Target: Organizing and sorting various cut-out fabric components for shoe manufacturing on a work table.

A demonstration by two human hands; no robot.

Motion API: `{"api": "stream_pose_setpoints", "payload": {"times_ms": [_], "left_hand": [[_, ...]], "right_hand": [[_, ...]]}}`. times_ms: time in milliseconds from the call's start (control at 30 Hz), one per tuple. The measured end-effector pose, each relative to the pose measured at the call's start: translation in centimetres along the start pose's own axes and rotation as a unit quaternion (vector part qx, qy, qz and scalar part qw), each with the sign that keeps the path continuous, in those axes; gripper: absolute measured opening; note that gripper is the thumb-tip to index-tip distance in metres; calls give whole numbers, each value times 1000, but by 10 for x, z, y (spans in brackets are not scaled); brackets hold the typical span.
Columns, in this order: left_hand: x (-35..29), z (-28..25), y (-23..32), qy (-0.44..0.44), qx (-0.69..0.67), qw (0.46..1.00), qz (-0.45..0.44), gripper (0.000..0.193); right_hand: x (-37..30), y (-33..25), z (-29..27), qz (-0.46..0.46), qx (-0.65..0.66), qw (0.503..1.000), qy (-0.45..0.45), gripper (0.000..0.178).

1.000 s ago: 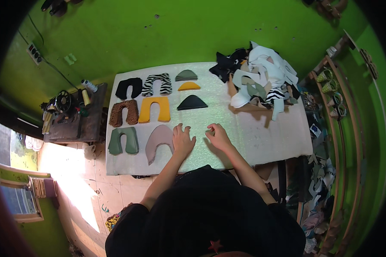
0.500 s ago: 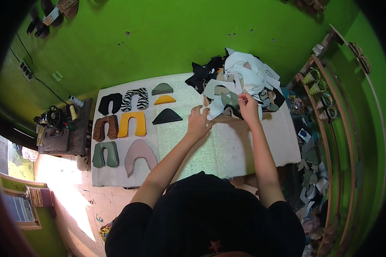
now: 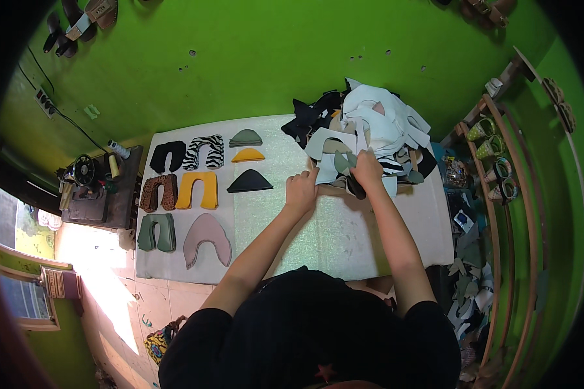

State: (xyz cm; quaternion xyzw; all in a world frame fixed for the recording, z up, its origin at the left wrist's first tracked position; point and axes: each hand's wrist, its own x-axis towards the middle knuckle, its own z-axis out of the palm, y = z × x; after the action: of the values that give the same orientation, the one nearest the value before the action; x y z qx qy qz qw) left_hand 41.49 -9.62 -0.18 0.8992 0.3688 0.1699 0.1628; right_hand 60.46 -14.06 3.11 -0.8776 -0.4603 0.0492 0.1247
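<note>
No words or numbers can be read anywhere. The one sign that shows clearly is a small red star (image 3: 324,371) on the black clothing (image 3: 305,324) of the person, on the near side of the white-covered surface (image 3: 409,230). Right of that surface, among heaped scraps (image 3: 466,295), a small white piece (image 3: 462,220) bears a dark blue patch; it is too small to tell whether this is a label or to make out any lettering.
</note>
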Motion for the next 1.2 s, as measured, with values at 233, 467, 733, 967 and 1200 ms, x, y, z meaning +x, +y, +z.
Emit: {"api": "stream_pose_setpoints", "payload": {"times_ms": [233,467,733,967,1200], "left_hand": [[10,-20,10,117,11,992,37,33],[46,-52,26,135,-86,981,106,23],[75,-55,34,72,-281,954,75,22],[63,-34,22,54,-429,901,34,31],[60,-16,13,44,-449,892,17,44]], "right_hand": [[0,6,9,-34,5,999,14,24],[3,16,-13,-64,283,954,74,20],[-11,2,-28,-125,304,943,53,23],[-5,11,-6,-74,458,885,-44,16],[-4,1,3,-62,490,868,-42,14]]}}
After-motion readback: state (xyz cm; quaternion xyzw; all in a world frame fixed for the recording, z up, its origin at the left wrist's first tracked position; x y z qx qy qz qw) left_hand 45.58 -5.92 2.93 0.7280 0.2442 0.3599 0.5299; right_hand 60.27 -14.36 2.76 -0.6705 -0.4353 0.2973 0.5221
